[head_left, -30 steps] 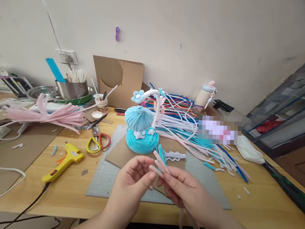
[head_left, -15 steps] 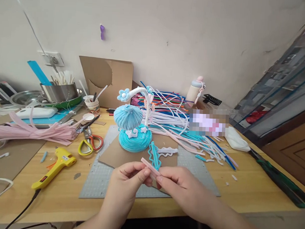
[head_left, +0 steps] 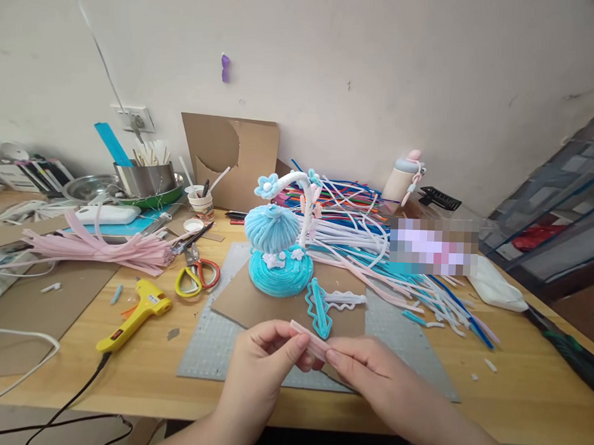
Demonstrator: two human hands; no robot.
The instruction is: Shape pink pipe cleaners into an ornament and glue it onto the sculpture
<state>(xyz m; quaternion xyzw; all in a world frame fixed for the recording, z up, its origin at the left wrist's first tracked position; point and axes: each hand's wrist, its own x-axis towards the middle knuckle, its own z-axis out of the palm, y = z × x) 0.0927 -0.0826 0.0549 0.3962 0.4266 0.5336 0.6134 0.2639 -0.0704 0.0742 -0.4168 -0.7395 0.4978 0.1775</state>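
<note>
Near the table's front edge, my left hand (head_left: 267, 361) pinches one end of a short pink strip (head_left: 310, 340). The other end is between the thumb and fingers of my right hand (head_left: 364, 367). Just beyond lie a turquoise zigzag-edged piece (head_left: 318, 307) and a white wavy-edged piece (head_left: 345, 300) on brown cardboard (head_left: 240, 298). Behind them stands a fuzzy lamp-like model with a turquoise round base (head_left: 280, 274), a light-blue shade (head_left: 271, 229) and a curved white stem (head_left: 305, 216) bearing small flowers.
A yellow glue gun (head_left: 136, 314), scissors (head_left: 197, 277) and a pink stem bundle (head_left: 106, 245) lie left. Many coloured stems (head_left: 360, 231) spread behind and right, near a bottle (head_left: 400, 181). A grey mat (head_left: 205, 349) lies under the cardboard.
The camera view has turned slightly left, so everything appears further right. Both hands still hold the pink strip in much the same way.
</note>
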